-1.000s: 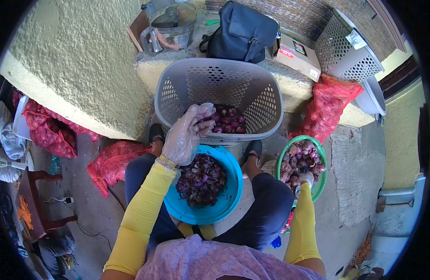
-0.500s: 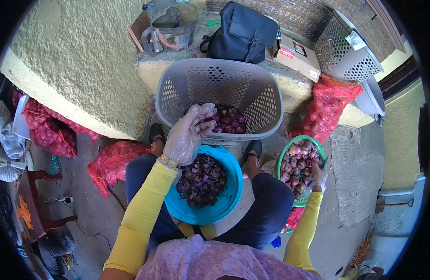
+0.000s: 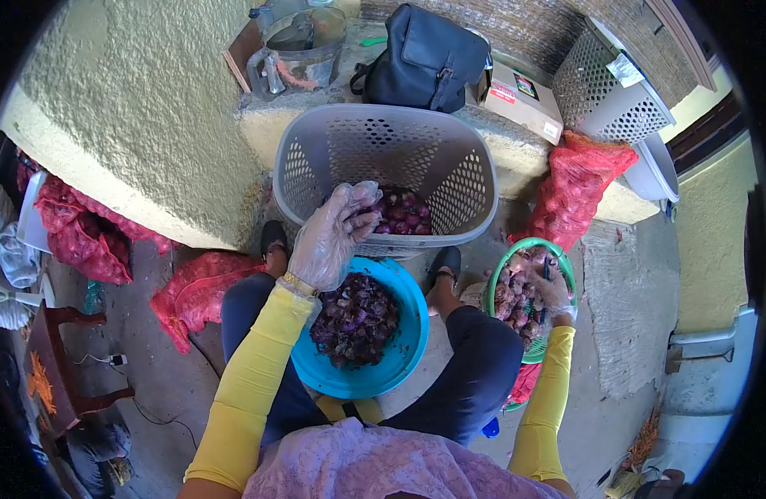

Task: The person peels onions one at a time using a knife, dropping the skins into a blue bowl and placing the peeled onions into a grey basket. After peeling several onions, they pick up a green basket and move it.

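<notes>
In a clear plastic glove, my left hand [image 3: 333,237] is raised over the near rim of the grey basket [image 3: 386,241], its fingers curled; whether it holds anything is hidden. Peeled purple onions [image 3: 403,212] lie inside that basket. Below the hand, the blue basin [image 3: 412,324] contains dark onion skins [image 3: 355,320]. My right hand [image 3: 552,293], also gloved, reaches into the green basket [image 3: 571,274] among unpeeled onions [image 3: 513,295]. A dark, thin tool [image 3: 546,268] shows at its fingers; the fingertips are partly hidden.
Red mesh sacks [image 3: 204,291] lie at the left, and another red sack [image 3: 578,187] stands at the right. A black bag [image 3: 428,62] and a cardboard box [image 3: 522,100] rest on the ledge. A second grey basket [image 3: 611,83] leans at the back right.
My right hand has moved up and left, deeper over the onions in the green basket. My left hand stays in nearly the same pose. The view has shifted slightly.
</notes>
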The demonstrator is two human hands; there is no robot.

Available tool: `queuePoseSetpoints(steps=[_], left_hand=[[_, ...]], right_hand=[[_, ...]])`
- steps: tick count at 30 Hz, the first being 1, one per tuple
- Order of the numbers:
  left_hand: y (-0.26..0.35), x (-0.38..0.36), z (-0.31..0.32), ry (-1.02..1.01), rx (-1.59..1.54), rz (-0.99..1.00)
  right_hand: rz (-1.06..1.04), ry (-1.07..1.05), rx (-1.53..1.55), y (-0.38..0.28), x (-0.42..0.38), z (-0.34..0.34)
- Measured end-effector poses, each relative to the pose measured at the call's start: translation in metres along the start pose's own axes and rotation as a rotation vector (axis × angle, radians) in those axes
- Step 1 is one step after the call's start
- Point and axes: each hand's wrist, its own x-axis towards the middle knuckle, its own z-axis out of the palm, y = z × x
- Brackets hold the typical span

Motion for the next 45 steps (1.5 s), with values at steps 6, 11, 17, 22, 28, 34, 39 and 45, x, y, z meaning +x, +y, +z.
queuePoseSetpoints(steps=[6,11,17,22,28,34,39,45], left_hand=[[-0.001,-0.001,0.003,0.022,-0.008,-0.004],[-0.003,-0.001,0.0,0.003,-0.036,-0.003],[-0.004,0.0,-0.001,0.005,-0.03,0.001],[-0.004,0.0,0.001,0.007,-0.022,-0.016],[-0.005,0.0,0.003,-0.006,0.003,-0.03],[0.003,-0.007,0.014,-0.093,0.096,-0.03],[0.006,-0.019,0.036,-0.297,0.235,0.045],[0.003,-0.013,0.021,-0.359,0.266,0.237]], right_hand=[[0.222,0.039,-0.305,0.139,0.003,0.002],[0.304,0.037,-0.43,0.129,0.005,0.011],[0.4,-0.037,-0.786,0.114,-0.009,0.01],[0.327,0.105,-0.746,0.125,-0.018,0.005],[-0.2,0.038,-0.081,0.036,-0.015,-0.009],[-0.057,-0.375,0.337,-0.17,-0.055,0.084],[0.066,-0.606,0.632,-0.232,-0.061,0.156],[-0.01,-0.589,0.658,-0.239,-0.057,0.2]])
